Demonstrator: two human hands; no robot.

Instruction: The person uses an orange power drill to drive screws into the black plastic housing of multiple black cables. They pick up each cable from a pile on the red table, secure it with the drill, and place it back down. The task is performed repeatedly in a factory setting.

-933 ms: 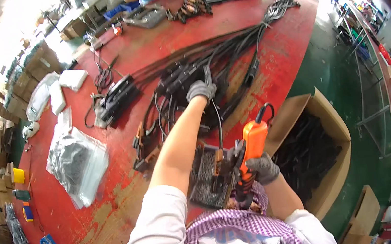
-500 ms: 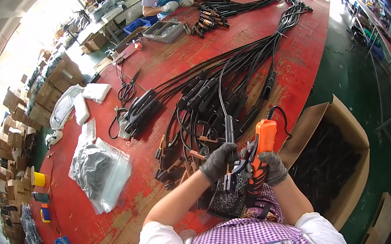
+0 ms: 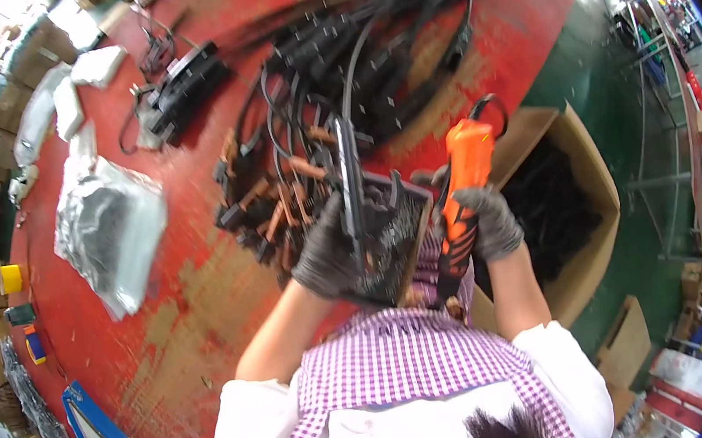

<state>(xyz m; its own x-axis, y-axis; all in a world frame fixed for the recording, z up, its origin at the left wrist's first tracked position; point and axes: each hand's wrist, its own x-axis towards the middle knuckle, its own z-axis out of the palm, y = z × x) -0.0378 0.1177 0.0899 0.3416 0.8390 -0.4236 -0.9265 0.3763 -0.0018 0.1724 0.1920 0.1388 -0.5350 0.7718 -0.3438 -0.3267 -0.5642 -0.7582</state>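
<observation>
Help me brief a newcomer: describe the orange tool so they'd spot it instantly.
By the red table's right edge is an open cardboard box. Just left of it, the right hand grips the tool. Bright orange, it stands out from the black parts nearby.

Smooth orange plastic tool, scuffed red tabletop

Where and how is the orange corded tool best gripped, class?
Likely around the orange-and-black middle of the orange corded tool, from the right, where the right hand wraps it. It looks slimmer there than at its broad upper end, where the cord leaves clear of the hand.
</observation>
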